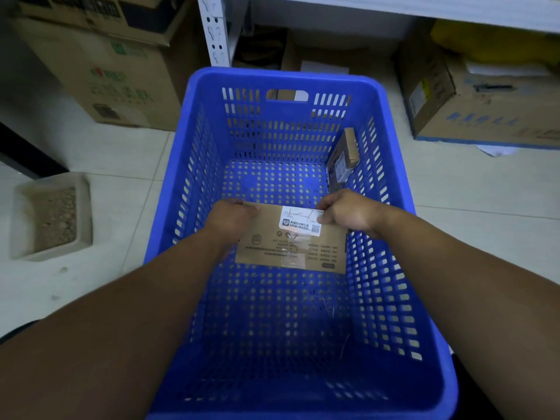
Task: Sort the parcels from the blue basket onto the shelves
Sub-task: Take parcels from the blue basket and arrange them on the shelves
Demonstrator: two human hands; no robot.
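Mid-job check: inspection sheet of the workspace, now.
Surface: pale tiled floor, lightly marked.
Job's things: blue perforated plastic basket on the floor; flat brown cardboard parcel with white label held inside it; small brown cardboard parcel leaning against its right wall.
Clutter: beige tray of granules on the floor, left.
Hands: left hand and right hand each grip the flat parcel's far edge.
Cables: nothing seen.
Surroundings: large cardboard boxes left and right; white metal shelf upright behind the basket.

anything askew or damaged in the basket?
Only one thing: the small parcel stands tilted on edge against the right wall of the blue basket, not lying flat. The flat parcel held by the left hand and right hand looks intact. Nothing spilled shows.
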